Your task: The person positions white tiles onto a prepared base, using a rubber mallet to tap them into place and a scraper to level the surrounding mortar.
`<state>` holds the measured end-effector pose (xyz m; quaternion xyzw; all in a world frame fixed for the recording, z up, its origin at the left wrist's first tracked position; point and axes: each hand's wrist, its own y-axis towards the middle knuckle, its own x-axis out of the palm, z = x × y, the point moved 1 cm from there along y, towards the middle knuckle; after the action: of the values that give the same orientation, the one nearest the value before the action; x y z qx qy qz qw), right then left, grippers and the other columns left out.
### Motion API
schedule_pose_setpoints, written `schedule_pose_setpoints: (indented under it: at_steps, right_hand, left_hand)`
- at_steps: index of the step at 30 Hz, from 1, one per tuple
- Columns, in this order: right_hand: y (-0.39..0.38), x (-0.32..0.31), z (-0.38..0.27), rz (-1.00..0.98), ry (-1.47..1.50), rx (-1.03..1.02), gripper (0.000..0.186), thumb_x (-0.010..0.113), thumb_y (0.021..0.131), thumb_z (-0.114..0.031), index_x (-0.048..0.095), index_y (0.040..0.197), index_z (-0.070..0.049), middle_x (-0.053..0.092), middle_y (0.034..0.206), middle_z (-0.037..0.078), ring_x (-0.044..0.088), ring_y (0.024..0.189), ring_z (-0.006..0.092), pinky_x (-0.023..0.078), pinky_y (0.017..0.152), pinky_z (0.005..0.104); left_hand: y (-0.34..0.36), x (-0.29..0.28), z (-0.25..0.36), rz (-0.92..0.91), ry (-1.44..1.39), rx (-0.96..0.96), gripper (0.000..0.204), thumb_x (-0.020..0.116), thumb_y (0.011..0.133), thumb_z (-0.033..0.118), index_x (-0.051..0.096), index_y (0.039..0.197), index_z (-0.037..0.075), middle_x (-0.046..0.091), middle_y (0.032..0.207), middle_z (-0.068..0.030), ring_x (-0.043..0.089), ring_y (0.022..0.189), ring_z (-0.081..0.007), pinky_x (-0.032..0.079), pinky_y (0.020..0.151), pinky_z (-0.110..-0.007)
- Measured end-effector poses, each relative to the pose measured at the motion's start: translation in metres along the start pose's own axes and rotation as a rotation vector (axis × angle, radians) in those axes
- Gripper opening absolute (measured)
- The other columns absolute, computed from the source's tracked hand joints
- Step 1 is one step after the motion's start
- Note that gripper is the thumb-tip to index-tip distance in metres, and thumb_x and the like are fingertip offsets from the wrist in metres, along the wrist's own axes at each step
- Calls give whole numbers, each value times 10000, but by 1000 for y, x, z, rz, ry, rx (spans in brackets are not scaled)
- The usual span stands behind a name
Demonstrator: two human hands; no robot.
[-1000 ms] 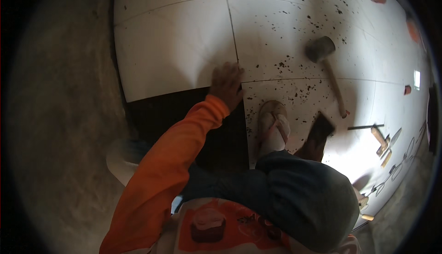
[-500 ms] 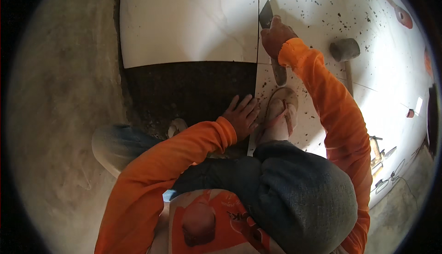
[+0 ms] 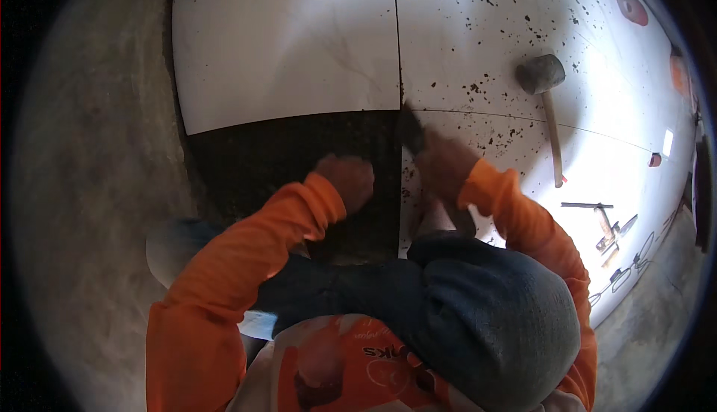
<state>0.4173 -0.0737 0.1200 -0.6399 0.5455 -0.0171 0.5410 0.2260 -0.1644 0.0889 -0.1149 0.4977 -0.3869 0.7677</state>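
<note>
My right hand [image 3: 446,164] grips a flat dark-bladed trowel [image 3: 411,124] near the joint between white tiles [image 3: 287,42] and the dark untiled patch [image 3: 246,154]. My left hand [image 3: 345,180] is curled and slightly blurred over that patch, left of the trowel; what it holds, if anything, is hidden. A rubber mallet [image 3: 539,74] with a wooden handle lies on the speckled tiles to the right. My sandalled foot below my right hand is mostly hidden.
Small tools [image 3: 606,229] and looped cord [image 3: 635,262] lie at the right. A long-handled red tool [image 3: 631,8] rests at top right, with red objects [image 3: 678,72] along that edge. Rough concrete floor [image 3: 89,188] borders the tiles on the left.
My right hand and trowel have come down from the upper tile joint toward the patch's corner. My left hand has moved left, its spread fingers now curled in.
</note>
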Motion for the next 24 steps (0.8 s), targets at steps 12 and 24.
schedule_pose_setpoints:
  at_steps: [12, 24]
  right_hand:
    - [22, 40, 7, 431, 71, 87, 257, 445, 854, -144, 504, 1035, 29, 488, 1055, 332, 596, 729, 434, 505, 694, 454]
    - [-69, 50, 83, 824, 1447, 522, 252, 450, 857, -191, 488, 1039, -20, 521, 685, 58, 486, 526, 139, 438, 503, 296]
  left_hand:
    - [171, -94, -93, 947, 63, -224, 521, 528, 834, 298, 455, 1292, 61, 460, 1333, -151, 381, 1274, -316, 289, 1064, -439]
    - [36, 76, 6, 167, 74, 527, 608, 523, 850, 416, 419, 1333, 60, 379, 1392, -145, 295, 1334, -268, 138, 1116, -524]
